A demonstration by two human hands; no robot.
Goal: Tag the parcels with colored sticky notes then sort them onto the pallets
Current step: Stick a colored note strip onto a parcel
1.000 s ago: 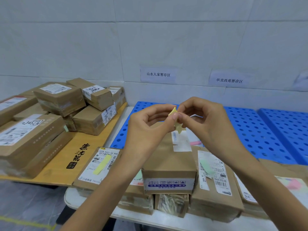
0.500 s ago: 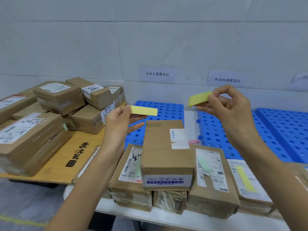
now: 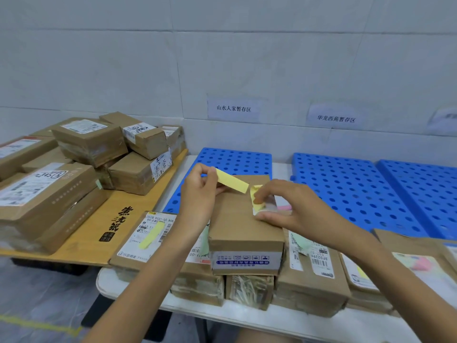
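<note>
Taped cardboard parcels [image 3: 309, 280] line the white table [image 3: 272, 320] edge. On the top box [image 3: 237, 226], the right hand [image 3: 294, 206] pinches a curled yellow note [image 3: 256, 194]; the left hand [image 3: 197, 196] pinches a flat yellow strip [image 3: 232, 183] just above. Perforated blue plastic pallets [image 3: 346, 189] lie beyond.

I have one view, from the head: it looks forward and down, close over the counter's [image 3: 284, 323] near edge, toward the pallets [image 3: 346, 189] and wall [image 3: 247, 58].
</note>
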